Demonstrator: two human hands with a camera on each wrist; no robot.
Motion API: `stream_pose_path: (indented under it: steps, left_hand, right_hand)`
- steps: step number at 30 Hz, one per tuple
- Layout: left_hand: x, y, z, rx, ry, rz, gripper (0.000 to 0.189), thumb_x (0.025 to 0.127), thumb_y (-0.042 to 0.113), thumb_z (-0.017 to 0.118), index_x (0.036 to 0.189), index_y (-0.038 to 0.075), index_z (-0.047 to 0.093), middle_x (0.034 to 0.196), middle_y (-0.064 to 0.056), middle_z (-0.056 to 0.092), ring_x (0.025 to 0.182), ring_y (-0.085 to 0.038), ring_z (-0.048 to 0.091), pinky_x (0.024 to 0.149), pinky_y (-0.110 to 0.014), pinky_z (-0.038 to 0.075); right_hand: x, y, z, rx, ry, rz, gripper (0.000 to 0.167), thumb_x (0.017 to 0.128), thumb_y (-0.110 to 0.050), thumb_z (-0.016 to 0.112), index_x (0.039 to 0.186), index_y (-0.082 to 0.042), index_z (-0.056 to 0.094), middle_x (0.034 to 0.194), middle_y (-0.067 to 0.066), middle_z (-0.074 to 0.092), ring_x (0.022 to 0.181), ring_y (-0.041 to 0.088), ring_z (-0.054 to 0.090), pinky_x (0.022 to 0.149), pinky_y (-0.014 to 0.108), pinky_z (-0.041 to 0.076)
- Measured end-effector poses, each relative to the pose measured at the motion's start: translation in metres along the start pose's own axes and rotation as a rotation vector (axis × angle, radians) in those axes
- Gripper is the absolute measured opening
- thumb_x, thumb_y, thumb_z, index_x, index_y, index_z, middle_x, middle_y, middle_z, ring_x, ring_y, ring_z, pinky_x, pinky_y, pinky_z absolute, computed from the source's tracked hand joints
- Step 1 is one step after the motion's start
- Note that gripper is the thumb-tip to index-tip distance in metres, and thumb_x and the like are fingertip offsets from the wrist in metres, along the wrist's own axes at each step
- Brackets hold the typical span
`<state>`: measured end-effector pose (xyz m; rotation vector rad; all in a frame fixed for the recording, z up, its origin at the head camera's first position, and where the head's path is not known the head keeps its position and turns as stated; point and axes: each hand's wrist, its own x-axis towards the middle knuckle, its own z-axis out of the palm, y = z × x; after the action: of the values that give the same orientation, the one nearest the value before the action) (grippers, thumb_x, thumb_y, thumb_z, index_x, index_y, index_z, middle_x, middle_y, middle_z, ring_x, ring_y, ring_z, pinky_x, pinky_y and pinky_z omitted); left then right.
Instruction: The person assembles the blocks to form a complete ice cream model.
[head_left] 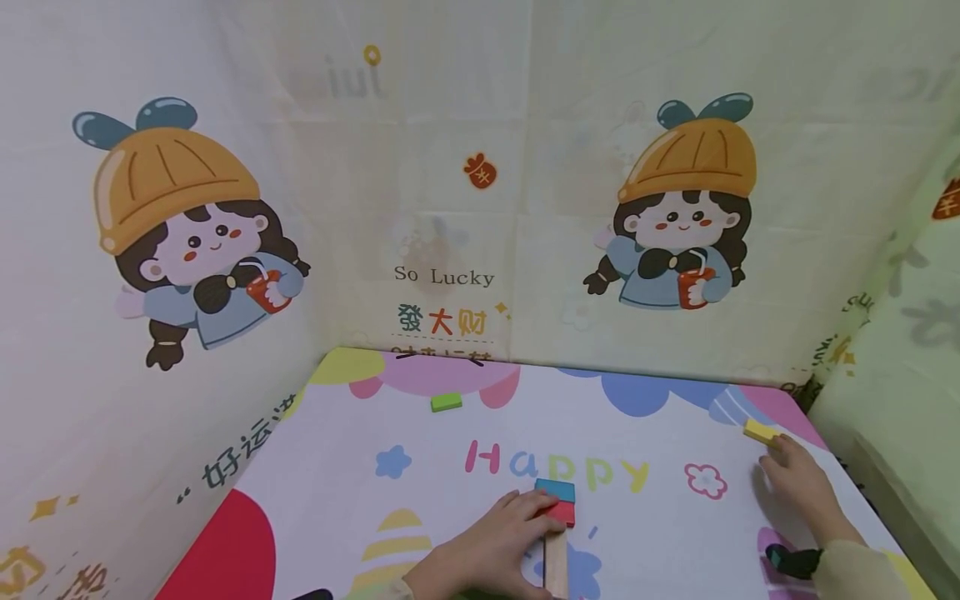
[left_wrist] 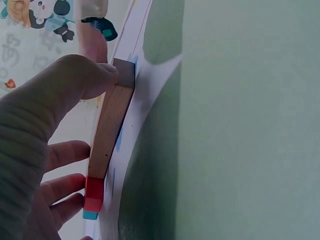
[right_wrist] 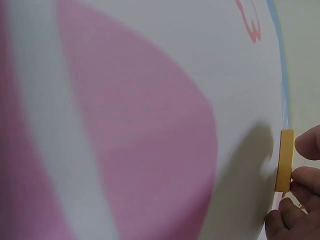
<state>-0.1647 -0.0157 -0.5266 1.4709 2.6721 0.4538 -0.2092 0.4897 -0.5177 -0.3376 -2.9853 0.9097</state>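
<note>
My left hand point(head_left: 498, 537) lies over a row of blocks on the table. Its thumb presses the near end of a plain wooden block point(left_wrist: 107, 132), and its fingertips rest along that block and a red block point(head_left: 564, 514). Beyond the red one sits a blue block point(head_left: 555, 490), end to end with it. At the table's far right, my right hand point(head_left: 806, 487) is at a yellow block point(head_left: 759, 432). In the right wrist view an index fingertip touches the yellow block's side, while the thumb stands slightly off it and the other fingers curl below.
A green block point(head_left: 446, 402) lies toward the back of the white patterned tabletop point(head_left: 622, 517). Printed cloth point(head_left: 540, 208) hangs behind the table and along both sides. A dark band point(head_left: 793, 562) circles my right wrist.
</note>
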Motion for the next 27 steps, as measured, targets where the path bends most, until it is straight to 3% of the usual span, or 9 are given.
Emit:
stream_pose_path:
  steps: [5,14,22,27]
  left_hand:
    - [0.0,0.0,0.001,0.007,0.008,0.004,0.074,0.086,0.07,0.068,0.147,0.032,0.052,0.162,0.006,0.039,0.152,-0.014,0.031,0.12,-0.05,0.037]
    - [0.0,-0.001,0.003,0.015,0.019,0.013,0.074,0.087,0.069,0.067,0.148,0.031,0.052,0.162,0.005,0.038,0.153,-0.015,0.03,0.12,-0.05,0.037]
    - [-0.001,0.0,-0.001,-0.021,0.008,-0.007,0.075,0.086,0.071,0.067,0.148,0.032,0.052,0.162,0.006,0.038,0.153,-0.015,0.03,0.12,-0.051,0.037]
    - [-0.001,0.0,0.0,-0.019,0.003,-0.003,0.075,0.086,0.071,0.067,0.148,0.032,0.052,0.163,0.006,0.038,0.153,-0.015,0.03,0.12,-0.051,0.037]
  right_hand:
    - [0.0,-0.005,0.001,-0.019,0.01,0.021,0.069,0.105,-0.022,0.039,0.147,0.028,0.017,0.152,0.049,0.012,0.14,0.068,0.013,0.114,0.075,0.016]
    - [-0.002,-0.005,0.003,-0.06,0.028,-0.011,0.067,0.104,-0.021,0.04,0.144,0.029,0.023,0.149,0.05,0.017,0.136,0.069,0.018,0.112,0.076,0.019]
    - [-0.007,-0.009,0.008,-0.035,0.06,-0.034,0.064,0.105,-0.022,0.04,0.146,0.026,0.026,0.151,0.047,0.019,0.138,0.068,0.019,0.113,0.075,0.02]
    - [-0.01,-0.012,0.011,-0.022,0.036,-0.041,0.064,0.107,-0.023,0.039,0.147,0.025,0.026,0.153,0.046,0.018,0.139,0.067,0.018,0.113,0.075,0.019]
